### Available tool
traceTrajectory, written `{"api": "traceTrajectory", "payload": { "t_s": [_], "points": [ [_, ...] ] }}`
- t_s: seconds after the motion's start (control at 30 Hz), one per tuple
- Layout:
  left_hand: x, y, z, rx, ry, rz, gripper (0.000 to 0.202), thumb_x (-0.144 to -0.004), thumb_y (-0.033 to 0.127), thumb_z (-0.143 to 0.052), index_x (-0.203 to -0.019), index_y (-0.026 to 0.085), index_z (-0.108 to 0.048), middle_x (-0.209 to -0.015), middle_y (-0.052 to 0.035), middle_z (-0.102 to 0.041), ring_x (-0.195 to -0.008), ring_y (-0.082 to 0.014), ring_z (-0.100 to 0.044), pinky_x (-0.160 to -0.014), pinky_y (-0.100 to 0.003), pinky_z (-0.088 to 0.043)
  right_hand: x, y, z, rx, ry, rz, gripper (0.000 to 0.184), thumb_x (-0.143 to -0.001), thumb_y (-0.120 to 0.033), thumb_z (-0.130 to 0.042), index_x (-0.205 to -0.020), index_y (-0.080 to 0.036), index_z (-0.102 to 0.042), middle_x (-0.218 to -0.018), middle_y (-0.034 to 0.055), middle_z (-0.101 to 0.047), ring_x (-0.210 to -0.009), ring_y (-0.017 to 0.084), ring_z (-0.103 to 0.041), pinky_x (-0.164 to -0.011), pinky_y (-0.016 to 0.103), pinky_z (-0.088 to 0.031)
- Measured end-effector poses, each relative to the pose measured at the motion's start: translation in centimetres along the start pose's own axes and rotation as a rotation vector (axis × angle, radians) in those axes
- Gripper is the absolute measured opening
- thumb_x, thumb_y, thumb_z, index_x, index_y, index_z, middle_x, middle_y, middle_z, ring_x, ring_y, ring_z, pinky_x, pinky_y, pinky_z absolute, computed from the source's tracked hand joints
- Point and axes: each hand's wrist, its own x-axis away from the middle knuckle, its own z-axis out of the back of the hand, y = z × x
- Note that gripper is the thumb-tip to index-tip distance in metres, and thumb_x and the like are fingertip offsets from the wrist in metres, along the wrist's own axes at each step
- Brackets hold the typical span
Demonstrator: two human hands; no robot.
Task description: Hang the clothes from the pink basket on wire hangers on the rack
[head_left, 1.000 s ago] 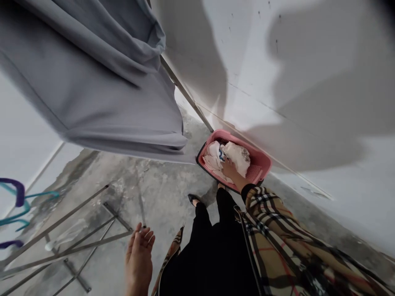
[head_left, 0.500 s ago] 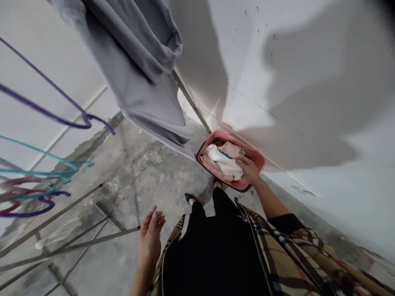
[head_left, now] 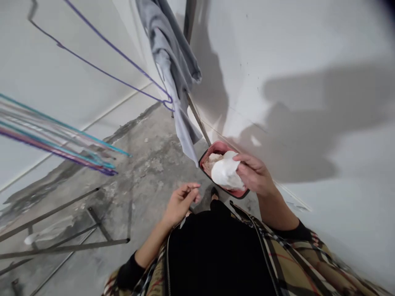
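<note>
My right hand [head_left: 255,174] pinches a piece of white cloth [head_left: 226,170] and holds it above the pink laundry basket [head_left: 219,146]. What garment the cloth is, I cannot make out. Pale pink and beige clothes [head_left: 210,164] lie in the basket, partly hidden behind the white cloth. My left hand [head_left: 182,201] hovers left of the basket, its fingers loosely bent and holding nothing.
A grey garment [head_left: 175,70] hangs at the upper middle beside a metal pole [head_left: 199,119]. Purple hangers [head_left: 123,82] and a cluster of coloured hangers [head_left: 61,137] hang on the left. Metal rack legs [head_left: 68,248] stand low left. A white wall [head_left: 308,53] runs along the right.
My right hand has lifted the white cloth up out of the basket. My left hand has moved right, toward it. The view has shifted, and the hangers and grey garment appear farther right.
</note>
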Motion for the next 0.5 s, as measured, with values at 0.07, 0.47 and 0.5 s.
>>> {"api": "traceTrajectory", "payload": {
  "t_s": [0.07,0.47,0.5],
  "points": [
    [0.5,2.2,-1.0,0.022,-0.082,-0.167,0.037,-0.079,0.044,-0.070,-0.104,0.018,-0.065,-0.071,-0.0020,-0.064,-0.064,-0.0133,-0.060,-0.066,-0.027,-0.049,0.2,-1.9,-1.9,0.147,-0.139,0.107,0.026,-0.091,-0.038,-0.058,-0.114,-0.031,-0.067,-0.116,0.0038,-0.065,-0.103,0.020,-0.064,-0.089,0.037,-0.054],
    [4.7,7.6,3.0,-0.104,0.246,-0.631,0.030,-0.082,0.046,-0.065,-0.091,0.017,-0.067,-0.070,0.0006,-0.061,-0.060,-0.0111,-0.050,-0.060,-0.023,-0.042,0.2,-6.0,-10.5,0.433,-0.461,0.417,0.049,-0.098,-0.028,-0.045,-0.146,-0.033,-0.039,-0.134,0.0037,-0.057,-0.114,0.018,-0.059,-0.102,0.037,-0.048],
    [5.3,8.0,3.4,-0.027,0.258,-0.633,0.032,-0.082,0.047,-0.066,-0.092,0.017,-0.067,-0.072,0.0005,-0.063,-0.060,-0.0105,-0.051,-0.059,-0.022,-0.043,0.0,-5.5,-11.0,0.438,-0.455,0.414,0.050,-0.097,-0.028,-0.046,-0.146,-0.032,-0.038,-0.135,0.0049,-0.057,-0.112,0.018,-0.060,-0.100,0.038,-0.048]
  ]
}}
